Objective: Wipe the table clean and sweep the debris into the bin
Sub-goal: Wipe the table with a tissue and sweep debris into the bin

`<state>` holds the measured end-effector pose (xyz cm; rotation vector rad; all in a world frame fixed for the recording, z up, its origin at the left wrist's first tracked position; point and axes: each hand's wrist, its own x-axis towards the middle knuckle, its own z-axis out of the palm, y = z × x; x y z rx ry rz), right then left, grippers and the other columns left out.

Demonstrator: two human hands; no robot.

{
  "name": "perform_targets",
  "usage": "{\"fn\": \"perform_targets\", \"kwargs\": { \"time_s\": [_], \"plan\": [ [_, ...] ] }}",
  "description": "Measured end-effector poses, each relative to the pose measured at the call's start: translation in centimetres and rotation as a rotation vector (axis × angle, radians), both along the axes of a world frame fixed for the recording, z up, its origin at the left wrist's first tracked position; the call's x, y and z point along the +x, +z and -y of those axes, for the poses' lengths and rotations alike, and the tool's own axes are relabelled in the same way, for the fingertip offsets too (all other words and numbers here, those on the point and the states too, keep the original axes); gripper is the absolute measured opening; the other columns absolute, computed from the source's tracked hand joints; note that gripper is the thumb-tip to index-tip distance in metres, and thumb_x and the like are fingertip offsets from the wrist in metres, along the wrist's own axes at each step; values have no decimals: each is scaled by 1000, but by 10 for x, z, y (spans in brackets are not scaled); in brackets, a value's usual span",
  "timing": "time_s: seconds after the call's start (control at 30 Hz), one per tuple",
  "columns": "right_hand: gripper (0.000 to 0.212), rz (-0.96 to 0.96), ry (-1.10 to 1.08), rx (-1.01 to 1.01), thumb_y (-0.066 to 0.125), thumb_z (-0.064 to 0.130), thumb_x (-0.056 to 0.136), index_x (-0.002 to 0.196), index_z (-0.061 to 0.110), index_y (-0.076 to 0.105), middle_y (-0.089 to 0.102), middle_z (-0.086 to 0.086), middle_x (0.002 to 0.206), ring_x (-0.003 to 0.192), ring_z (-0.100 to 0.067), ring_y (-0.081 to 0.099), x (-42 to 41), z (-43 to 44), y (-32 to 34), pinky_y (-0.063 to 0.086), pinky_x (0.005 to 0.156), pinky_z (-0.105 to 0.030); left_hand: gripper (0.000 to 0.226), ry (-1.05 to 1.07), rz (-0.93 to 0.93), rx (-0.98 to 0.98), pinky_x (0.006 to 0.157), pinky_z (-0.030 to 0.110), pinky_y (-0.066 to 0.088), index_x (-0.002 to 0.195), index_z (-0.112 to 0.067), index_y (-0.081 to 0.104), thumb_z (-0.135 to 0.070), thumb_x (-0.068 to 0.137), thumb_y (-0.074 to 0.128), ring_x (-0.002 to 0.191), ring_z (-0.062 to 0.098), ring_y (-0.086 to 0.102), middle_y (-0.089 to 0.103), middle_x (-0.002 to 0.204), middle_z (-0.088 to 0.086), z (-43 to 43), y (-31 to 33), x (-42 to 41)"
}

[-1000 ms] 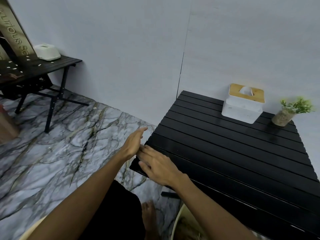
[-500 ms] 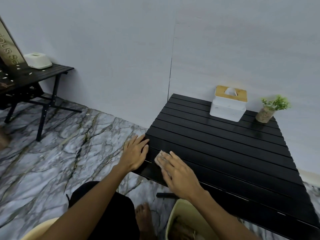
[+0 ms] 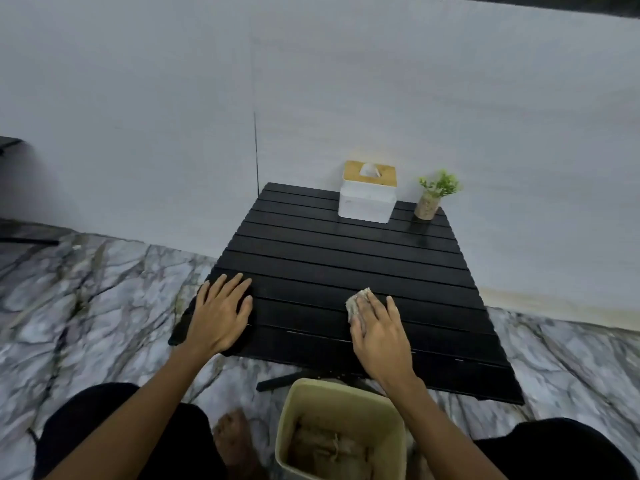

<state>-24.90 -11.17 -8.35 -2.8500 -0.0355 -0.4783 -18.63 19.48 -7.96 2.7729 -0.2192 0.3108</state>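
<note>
A black slatted table (image 3: 339, 258) stands against the pale wall. My right hand (image 3: 379, 332) presses flat on a crumpled pale tissue (image 3: 356, 301) on the table's near middle; the tissue's far end sticks out past my fingertips. My left hand (image 3: 220, 311) lies flat with fingers spread on the table's near left corner, holding nothing. A beige bin (image 3: 343, 400) sits on the floor just below the table's near edge, between my knees, with crumpled brownish tissue inside. I see no debris on the dark slats.
A white tissue box with a wooden lid (image 3: 367, 192) and a small potted plant (image 3: 433, 197) stand at the table's far edge. The marble floor (image 3: 86, 306) spreads around. My bare foot (image 3: 235, 441) rests left of the bin. Another dark table's edge (image 3: 8, 143) shows far left.
My right hand slid the tissue rightward from the near left corner toward the table's middle. My left hand settled flat on that corner. The view turned to face the table squarely.
</note>
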Motion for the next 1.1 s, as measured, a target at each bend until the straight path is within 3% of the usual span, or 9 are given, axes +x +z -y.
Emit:
{"fn": "perform_targets", "kwargs": {
  "time_s": [0.23, 0.4, 0.53, 0.6, 0.7, 0.8, 0.93, 1.1],
  "plan": [
    [57, -17, -204, -48, 31, 41, 102, 138, 8, 59, 57, -11, 145, 137, -27, 50, -26, 77, -3, 30, 119, -51, 76, -115, -8, -41, 120, 43, 6, 145, -26, 43, -62, 88, 7, 147, 20, 20, 36, 155, -4, 46, 4, -4],
    [64, -121, -351, -94, 23, 52, 98, 143, 19, 55, 51, -6, 151, 138, -43, 43, -47, 129, -9, 31, 115, -58, 79, -148, -33, -53, 120, 42, 3, 146, -28, 41, -65, 86, 5, 148, 19, 17, 34, 156, -4, 67, 6, -12],
    [59, -96, -411, -112, 34, 50, 98, 137, 14, 60, 53, -10, 149, 137, -51, 40, -62, 149, -1, 30, 111, -62, 80, -174, -40, -36, 120, 42, 2, 146, -28, 41, -65, 86, 3, 148, 19, 17, 34, 156, -4, 76, 5, -16],
    [60, -80, -333, -117, 30, 47, 101, 140, 10, 56, 48, -13, 152, 144, -43, 34, -62, 156, -2, 23, 118, -53, 80, -184, -39, -36, 120, 42, 3, 145, -27, 42, -65, 86, 4, 148, 19, 18, 35, 156, -3, 79, 5, -17],
    [60, -63, -190, -59, 24, 44, 104, 142, 7, 51, 50, -13, 149, 146, -28, 34, -59, 156, -5, 25, 121, -40, 78, -199, -25, -35, 120, 42, 4, 145, -26, 43, -64, 87, 6, 148, 19, 20, 37, 155, -3, 83, 5, -19],
    [68, -100, -159, -50, 21, 55, 103, 142, 8, 50, 51, -11, 148, 146, -26, 34, -52, 154, -3, 26, 123, -41, 78, -211, -18, -39, 120, 42, 5, 144, -25, 44, -64, 88, 7, 147, 19, 22, 38, 154, -2, 84, 4, -21],
    [92, -194, -173, -12, 7, 74, 92, 155, 13, 35, 30, -8, 163, 155, -24, 16, -43, 151, 8, 14, 126, -40, 79, -216, -31, -36, 120, 42, 5, 145, -24, 43, -64, 88, 6, 147, 19, 21, 38, 154, -1, 84, 4, -23],
    [95, -208, -173, 11, 6, 79, 89, 158, 17, 25, 17, -4, 168, 156, -22, 1, -47, 149, 5, 8, 127, -41, 79, -208, -40, -41, 120, 41, 4, 146, -25, 42, -64, 88, 5, 148, 18, 20, 36, 155, -3, 82, 2, -26]
  ]
}}
